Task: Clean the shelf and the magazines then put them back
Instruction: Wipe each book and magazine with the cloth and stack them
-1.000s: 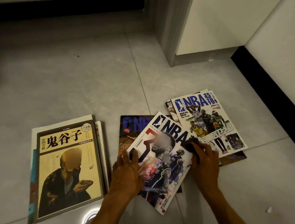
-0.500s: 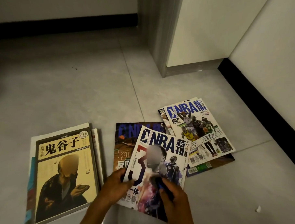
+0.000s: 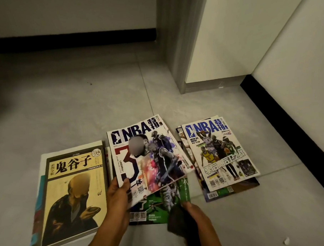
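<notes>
1. The left hand [image 3: 118,196] is seen gripping the lower left corner of the NBA magazine with the large "3" [image 3: 147,157], thumb laid on the cover and fingers beneath.
2. That magazine is held lifted at its near edge and tilted; half a second ago it was lying lower in the view, with both hands on it.
3. The right hand [image 3: 194,217] is closed around a dark cloth [image 3: 175,220], held at the near right corner of a green-covered magazine [image 3: 161,206]. Earlier the cloth was being pressed on the cover of the "3" magazine.
4. The green-covered magazine is now exposed beneath the lifted one and lies flat on the floor [image 3: 82,111]; it was hidden in the earlier frames.
5. To the left, a yellow-covered book [image 3: 73,197] is stacked on other printed matter, position unchanged.
6. To the right, a second NBA magazine [image 3: 220,152] lies on top of a fanned pile, also unchanged.
7. A small white scrap [image 3: 286,240] is noted on the floor at the near right.
8. A black skirting board [image 3: 287,124] runs along the right wall. The shelf cannot be identified in the view.
</notes>
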`<move>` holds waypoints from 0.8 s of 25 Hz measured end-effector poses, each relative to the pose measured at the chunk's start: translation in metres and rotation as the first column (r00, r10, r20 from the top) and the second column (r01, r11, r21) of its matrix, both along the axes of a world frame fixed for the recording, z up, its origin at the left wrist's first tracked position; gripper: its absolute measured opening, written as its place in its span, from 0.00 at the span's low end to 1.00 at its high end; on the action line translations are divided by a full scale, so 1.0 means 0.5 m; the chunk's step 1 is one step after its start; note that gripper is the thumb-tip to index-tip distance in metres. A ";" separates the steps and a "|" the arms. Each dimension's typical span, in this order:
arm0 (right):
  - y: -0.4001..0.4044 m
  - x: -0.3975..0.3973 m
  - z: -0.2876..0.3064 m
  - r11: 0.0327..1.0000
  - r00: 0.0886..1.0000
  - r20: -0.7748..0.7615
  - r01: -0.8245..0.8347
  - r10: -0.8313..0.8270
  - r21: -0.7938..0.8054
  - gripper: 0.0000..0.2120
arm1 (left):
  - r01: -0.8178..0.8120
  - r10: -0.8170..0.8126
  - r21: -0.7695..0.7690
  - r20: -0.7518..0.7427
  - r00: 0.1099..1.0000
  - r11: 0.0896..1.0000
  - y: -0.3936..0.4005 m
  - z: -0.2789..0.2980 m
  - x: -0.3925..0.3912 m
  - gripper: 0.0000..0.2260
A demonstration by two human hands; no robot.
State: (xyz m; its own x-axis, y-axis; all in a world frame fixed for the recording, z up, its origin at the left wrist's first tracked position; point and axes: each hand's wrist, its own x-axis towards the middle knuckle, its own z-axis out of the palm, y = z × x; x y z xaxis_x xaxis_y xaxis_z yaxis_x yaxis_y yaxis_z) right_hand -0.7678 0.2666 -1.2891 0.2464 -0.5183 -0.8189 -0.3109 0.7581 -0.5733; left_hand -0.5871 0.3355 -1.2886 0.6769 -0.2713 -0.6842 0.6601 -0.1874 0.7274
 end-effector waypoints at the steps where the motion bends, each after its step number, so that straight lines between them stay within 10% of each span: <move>1: 0.003 0.026 0.014 0.999 0.993 0.119 -0.017 0.011 0.047 0.11 | 0.018 -0.018 0.001 -0.006 1.000 1.000 -0.004 -0.002 -0.010 0.11; 20: -0.172 -0.021 0.047 0.900 0.865 0.345 0.422 -0.365 -0.105 0.09 | 0.487 -0.461 -0.064 0.231 0.857 0.871 -0.064 0.025 -0.045 0.09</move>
